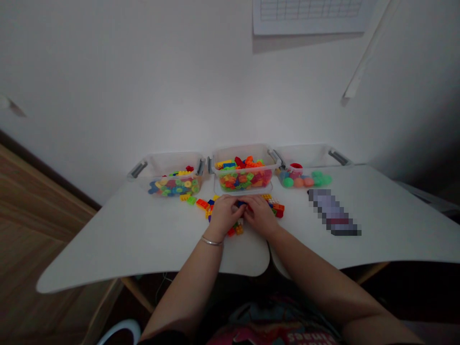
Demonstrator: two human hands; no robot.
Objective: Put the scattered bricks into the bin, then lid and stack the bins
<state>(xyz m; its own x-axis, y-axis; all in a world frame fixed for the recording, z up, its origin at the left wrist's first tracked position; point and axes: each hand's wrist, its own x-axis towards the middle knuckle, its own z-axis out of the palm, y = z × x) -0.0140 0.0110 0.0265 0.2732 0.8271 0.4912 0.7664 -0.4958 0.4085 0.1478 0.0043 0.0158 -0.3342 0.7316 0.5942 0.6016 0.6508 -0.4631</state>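
"Since I couldn't see it, where were your hands?"

"Together near the middle of the white worktop [143,230], toward its back edge. My left hand [223,215], with a metal bangle [211,241] at the wrist, and my right hand [259,215] were pressed close, fingertips [233,203] meeting over a dark blue plastic brick [240,204]."

"Were they pinching it?"

"I can't tell. Only a sliver of the brick showed between my hands, so which one gripped it stayed hidden."

"What lay around them?"

"Loose interlocking bricks [202,204] in orange, green, yellow and red were scattered on both sides, just in front of three clear plastic bins [244,152] along the back edge. The middle bin was heaped with bricks; the right-hand one held round balls [298,182]."

"How was that grip best kept?"

"With a piece that small, close fingertips and low wrists served well, holding it steady without knocking the scattered bricks."
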